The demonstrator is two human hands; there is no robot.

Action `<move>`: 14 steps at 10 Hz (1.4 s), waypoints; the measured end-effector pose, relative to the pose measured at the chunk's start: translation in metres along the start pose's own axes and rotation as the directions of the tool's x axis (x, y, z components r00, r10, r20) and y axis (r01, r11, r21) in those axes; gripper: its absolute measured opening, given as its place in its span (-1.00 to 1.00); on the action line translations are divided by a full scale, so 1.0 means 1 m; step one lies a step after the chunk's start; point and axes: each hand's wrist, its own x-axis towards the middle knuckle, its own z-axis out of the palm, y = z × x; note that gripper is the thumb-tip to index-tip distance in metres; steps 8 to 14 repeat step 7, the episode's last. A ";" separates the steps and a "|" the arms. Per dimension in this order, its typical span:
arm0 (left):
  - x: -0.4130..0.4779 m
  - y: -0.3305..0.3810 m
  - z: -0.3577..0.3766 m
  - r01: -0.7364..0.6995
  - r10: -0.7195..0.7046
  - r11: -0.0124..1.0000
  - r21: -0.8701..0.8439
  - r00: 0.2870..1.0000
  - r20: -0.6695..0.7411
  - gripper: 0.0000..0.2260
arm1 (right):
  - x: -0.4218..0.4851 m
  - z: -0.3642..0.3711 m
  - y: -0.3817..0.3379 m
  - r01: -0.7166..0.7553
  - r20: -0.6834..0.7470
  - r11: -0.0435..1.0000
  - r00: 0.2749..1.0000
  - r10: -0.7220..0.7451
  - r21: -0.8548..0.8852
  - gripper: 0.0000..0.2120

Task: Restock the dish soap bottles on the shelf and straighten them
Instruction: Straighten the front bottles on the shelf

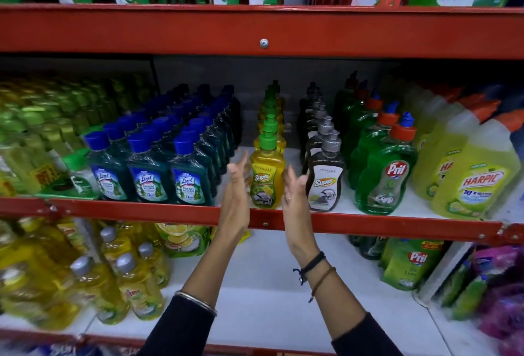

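A red store shelf (263, 221) carries tidy files of cleaning products. The yellow dish soap bottles (269, 129) run front to back in a straight line, so straightening looks nearly done. The left hand (236, 185) and right hand (293, 194), both spread flat and empty, flank the front yellow bottle (266, 177).

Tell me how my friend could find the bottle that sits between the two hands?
Find the middle red shelf and look near its centre, between the blue-capped Lizol bottles and the grey Patanjali Super bottle. The front yellow Patanjali Super bottle stands there, flanked by the open left hand and right hand. Unlike its neighbours, it is yellow with a green pump cap.
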 end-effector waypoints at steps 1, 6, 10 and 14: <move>-0.001 0.003 -0.005 0.005 -0.006 1.000 0.004 0.997 0.077 -0.14 | 0.009 0.000 -0.005 -0.048 0.013 0.996 0.999 0.047 0.074 0.06; 0.000 0.005 -0.011 0.020 -0.021 1.000 0.010 0.994 0.110 -0.18 | 0.008 -0.005 -0.016 -0.082 -0.017 0.995 0.996 0.083 0.064 -0.21; -0.001 0.007 -0.009 0.018 -0.018 1.000 0.004 0.997 0.077 -0.18 | 0.008 -0.006 -0.018 -0.087 -0.029 0.995 0.996 0.089 0.054 -0.23; -0.001 0.007 -0.009 0.018 -0.018 1.000 0.004 0.997 0.077 -0.18 | 0.008 -0.006 -0.018 -0.087 -0.029 0.995 0.996 0.089 0.054 -0.23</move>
